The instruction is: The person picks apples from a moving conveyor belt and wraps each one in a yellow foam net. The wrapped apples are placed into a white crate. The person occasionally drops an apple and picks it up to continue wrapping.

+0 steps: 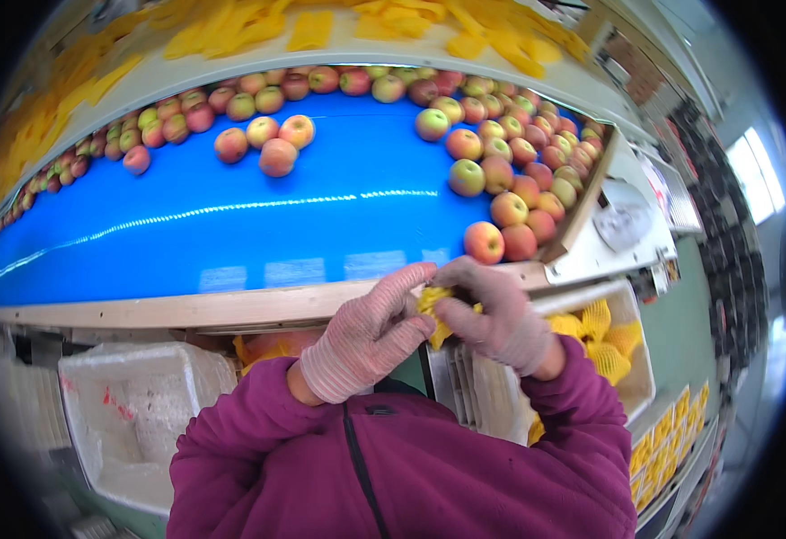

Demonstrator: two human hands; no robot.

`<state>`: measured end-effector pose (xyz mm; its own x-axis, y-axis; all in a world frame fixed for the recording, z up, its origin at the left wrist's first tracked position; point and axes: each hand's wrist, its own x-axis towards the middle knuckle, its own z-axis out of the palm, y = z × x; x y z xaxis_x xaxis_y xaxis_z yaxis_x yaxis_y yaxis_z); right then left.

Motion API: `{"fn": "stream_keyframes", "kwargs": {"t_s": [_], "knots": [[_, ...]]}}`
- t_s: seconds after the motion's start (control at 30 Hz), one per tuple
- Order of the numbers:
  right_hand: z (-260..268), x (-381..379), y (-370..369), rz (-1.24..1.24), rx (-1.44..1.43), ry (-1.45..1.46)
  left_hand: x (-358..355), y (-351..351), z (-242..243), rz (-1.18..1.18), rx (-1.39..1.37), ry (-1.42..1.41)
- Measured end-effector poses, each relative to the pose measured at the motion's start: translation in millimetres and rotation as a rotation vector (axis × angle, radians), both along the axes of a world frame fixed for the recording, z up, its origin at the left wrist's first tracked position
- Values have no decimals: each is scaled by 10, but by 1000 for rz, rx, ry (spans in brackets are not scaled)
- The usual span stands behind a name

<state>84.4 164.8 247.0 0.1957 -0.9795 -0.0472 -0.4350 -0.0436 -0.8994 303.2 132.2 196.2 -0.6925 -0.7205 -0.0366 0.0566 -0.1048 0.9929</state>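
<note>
Both my hands wear pale pinkish knit gloves and meet in front of me, over the wooden front rail [218,302]. A crumpled yellow foam net sleeve [435,315] is bunched between them. My right hand [494,313] curls around the sleeve from the right, thumb and fingers bent over it. From the left, the thumb and fingertips of my left hand [376,330] pinch at its edge. Whatever is inside the sleeve is hidden by my fingers. Just beyond my right hand, a red-yellow apple [484,242] lies on the blue belt surface [285,229].
Many apples [524,151] crowd against a wooden board [581,202] at right; others line the far edge. Yellow net sleeves [309,30] cover the shelf above. A plastic-lined white crate [130,431] stands lower left. Net-wrapped fruit [608,357] fills part of a white crate [643,357] at right.
</note>
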Motion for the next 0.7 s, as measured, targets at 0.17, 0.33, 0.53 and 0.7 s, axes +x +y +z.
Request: {"fn": "stream_keyframes", "kwargs": {"t_s": [0.17,0.33,0.53,0.7], "knots": [[-496,478,697,-364,146,-395,-91,349,-150,-4,-423,-82],[-679,620,1121,-361,72,-433,-32,508,-290,-41,-319,-38],[-940,755,1185,-463,-345,-58,4,649,-250,-9,-723,-204],[-1063,825,1085,-484,-367,-119,125,613,-177,-93,-654,-127]]}}
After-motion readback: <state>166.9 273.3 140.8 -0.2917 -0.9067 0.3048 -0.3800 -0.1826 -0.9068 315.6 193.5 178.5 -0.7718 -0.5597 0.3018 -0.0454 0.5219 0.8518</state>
